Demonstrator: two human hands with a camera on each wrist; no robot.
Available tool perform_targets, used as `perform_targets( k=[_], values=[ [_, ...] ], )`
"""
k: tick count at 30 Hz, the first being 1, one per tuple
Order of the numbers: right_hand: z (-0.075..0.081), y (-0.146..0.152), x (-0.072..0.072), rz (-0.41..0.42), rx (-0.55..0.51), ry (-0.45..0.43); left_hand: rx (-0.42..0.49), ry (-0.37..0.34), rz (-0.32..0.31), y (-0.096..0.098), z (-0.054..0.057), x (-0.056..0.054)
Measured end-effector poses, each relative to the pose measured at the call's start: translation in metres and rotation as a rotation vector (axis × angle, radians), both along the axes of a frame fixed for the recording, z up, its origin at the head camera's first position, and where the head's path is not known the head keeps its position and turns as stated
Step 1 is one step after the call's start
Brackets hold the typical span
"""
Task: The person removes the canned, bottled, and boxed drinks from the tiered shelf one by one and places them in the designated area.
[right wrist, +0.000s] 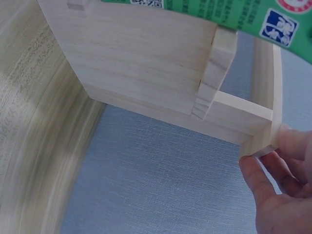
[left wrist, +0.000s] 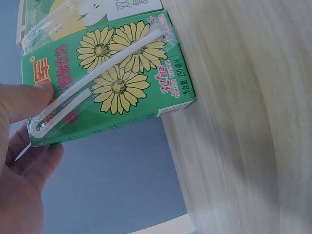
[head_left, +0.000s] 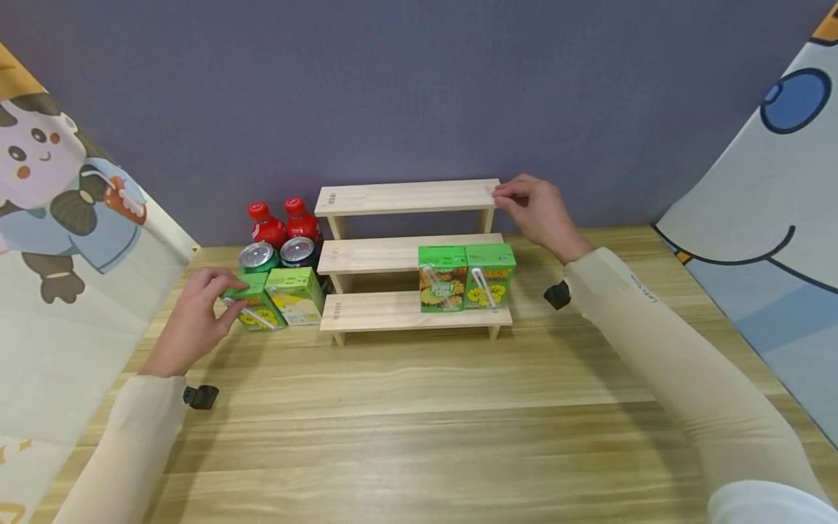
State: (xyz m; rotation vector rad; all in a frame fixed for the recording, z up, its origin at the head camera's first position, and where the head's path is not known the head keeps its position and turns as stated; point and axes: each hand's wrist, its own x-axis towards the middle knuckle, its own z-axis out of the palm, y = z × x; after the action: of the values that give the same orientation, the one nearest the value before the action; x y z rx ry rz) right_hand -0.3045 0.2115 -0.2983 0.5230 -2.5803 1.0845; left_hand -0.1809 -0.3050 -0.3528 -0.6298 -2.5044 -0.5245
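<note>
At the left, my left hand [head_left: 201,318] grips a green drink carton [head_left: 257,302] by its upper end. The left wrist view shows the thumb on the front of this carton [left wrist: 117,87], which bears yellow flowers and a white straw, with the fingers at its side. A yellow-green carton [head_left: 296,297] stands right beside it. My right hand [head_left: 540,218] pinches the right end of the top board of a three-tier wooden shelf [head_left: 412,196]; the right wrist view shows the thumb and fingers around that board end [right wrist: 263,141].
Two green cartons [head_left: 442,280] stand on the right part of the lowest tier. Behind the left cartons are two cans [head_left: 258,256] and two red-capped bottles [head_left: 267,229]. A dark blue panel [head_left: 419,87] rises behind the shelf, and printed panels flank the wooden table [head_left: 419,422].
</note>
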Motion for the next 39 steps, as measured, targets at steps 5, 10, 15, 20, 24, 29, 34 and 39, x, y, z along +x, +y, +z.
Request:
perform_targets(
  k=[5, 10, 15, 20, 24, 29, 34, 39],
  values=[
    [0.000, 0.000, 0.000, 0.003, -0.001, -0.007, 0.006, 0.009, 0.004, -0.001, -0.001, -0.001],
    [0.001, 0.000, 0.001, 0.005, -0.018, -0.004, 0.003, 0.021, 0.011, 0.000, -0.001, -0.001],
    [0.001, 0.001, 0.000, 0.003, -0.019, 0.001, 0.004, 0.016, 0.018, 0.003, 0.000, 0.000],
    [0.001, 0.002, 0.000, 0.004, -0.020, 0.007, 0.008, 0.000, 0.034, 0.005, 0.001, 0.002],
    [0.000, 0.003, 0.000, 0.007, -0.026, 0.010, 0.012, -0.007, 0.040, 0.007, 0.001, 0.002],
    [0.000, 0.004, -0.001, 0.002, -0.016, 0.005, 0.006, -0.003, 0.035, 0.010, 0.000, 0.001],
    [-0.001, 0.003, 0.001, 0.013, -0.024, -0.012, 0.015, 0.035, 0.013, 0.015, 0.002, 0.000],
    [0.001, 0.002, 0.002, 0.019, -0.021, -0.023, 0.033, 0.064, -0.028, 0.038, 0.017, 0.001]
  ],
)
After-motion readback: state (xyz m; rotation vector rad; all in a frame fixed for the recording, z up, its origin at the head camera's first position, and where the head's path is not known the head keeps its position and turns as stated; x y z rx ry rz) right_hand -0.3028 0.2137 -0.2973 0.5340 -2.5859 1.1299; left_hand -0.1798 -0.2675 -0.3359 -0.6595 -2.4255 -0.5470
